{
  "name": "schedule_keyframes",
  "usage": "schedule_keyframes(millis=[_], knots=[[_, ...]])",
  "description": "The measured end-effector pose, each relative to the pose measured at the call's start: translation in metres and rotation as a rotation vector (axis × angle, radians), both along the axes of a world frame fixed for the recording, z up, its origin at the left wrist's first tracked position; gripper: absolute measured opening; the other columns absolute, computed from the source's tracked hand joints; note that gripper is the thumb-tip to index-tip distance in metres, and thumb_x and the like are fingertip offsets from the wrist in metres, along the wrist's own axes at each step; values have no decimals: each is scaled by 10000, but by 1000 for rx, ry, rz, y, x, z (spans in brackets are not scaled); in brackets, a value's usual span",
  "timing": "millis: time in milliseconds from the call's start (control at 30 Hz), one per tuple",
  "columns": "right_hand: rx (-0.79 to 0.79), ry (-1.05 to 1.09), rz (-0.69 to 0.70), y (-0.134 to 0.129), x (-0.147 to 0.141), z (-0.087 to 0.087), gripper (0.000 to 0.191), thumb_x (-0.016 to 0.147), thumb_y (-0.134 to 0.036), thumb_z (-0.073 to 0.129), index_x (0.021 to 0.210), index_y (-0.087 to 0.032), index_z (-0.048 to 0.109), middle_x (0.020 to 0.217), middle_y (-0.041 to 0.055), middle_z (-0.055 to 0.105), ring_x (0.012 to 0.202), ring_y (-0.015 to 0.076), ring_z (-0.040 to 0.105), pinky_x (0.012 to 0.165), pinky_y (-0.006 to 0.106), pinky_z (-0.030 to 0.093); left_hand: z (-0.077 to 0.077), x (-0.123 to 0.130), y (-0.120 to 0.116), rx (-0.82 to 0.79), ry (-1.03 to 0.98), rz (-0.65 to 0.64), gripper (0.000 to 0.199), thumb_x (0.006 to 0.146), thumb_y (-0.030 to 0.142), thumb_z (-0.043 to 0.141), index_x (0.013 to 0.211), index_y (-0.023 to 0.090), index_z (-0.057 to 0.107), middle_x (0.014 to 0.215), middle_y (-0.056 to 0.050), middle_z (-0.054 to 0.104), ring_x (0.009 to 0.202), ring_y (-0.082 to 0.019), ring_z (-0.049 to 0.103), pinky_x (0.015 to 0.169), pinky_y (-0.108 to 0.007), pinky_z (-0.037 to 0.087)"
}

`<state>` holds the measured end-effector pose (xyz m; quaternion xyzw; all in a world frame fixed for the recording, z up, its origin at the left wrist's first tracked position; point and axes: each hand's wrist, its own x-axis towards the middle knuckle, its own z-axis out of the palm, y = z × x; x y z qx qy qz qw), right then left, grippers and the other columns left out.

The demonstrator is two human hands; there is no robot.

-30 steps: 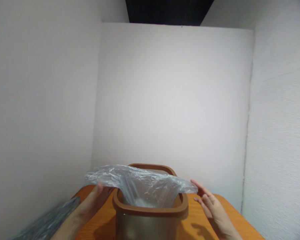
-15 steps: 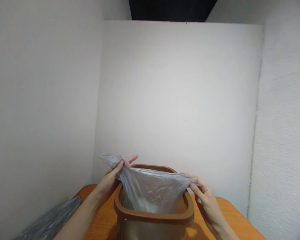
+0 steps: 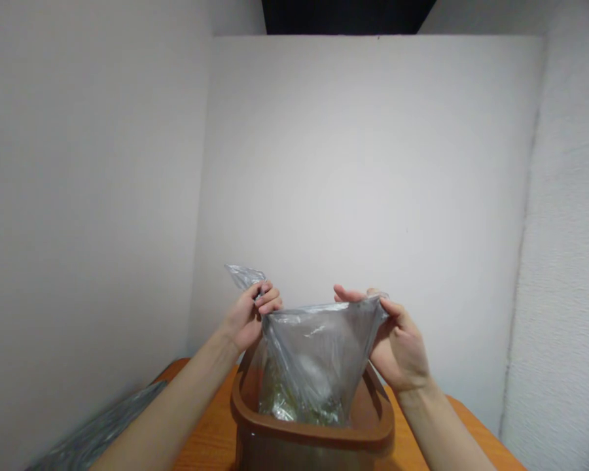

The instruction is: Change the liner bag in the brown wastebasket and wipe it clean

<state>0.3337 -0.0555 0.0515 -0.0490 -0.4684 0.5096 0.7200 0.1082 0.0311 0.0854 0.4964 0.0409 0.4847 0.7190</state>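
My feed shows the left hand (image 3: 248, 318) and right hand (image 3: 400, 350), clamped on opposite edges of the bag (image 3: 319, 356), raised since a moment ago, its mouth now higher above the bin (image 3: 314, 433), lower part inside.

The grey, see-through bag (image 3: 319, 366) is creased, its top edge taut above the bin (image 3: 314, 434), its greenish lower part inside. The brown-rimmed bin stands between the left and right edges of the table (image 3: 213, 428).
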Motion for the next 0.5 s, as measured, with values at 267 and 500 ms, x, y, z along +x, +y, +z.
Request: schedule_keyframes(millis=[267,500], knots=[[-246,-281,-39,34,-28,3,428,713,-404,799,585,-192,451,504,-115,336,432,33,196,438,172,310,-6,10,13,150,489,122,293,975,348,409,801,172,565,440,141,235,351,-39,137,449,-169,335],[-375,-405,-120,47,-31,-13,200,551,-142,729,700,-178,601,581,-65,542,478,60,404,466,196,326,-12,21,6,405,846,176,402,884,454,506,571,202,486,392,82,370,311,-77,308,418,-242,334]])
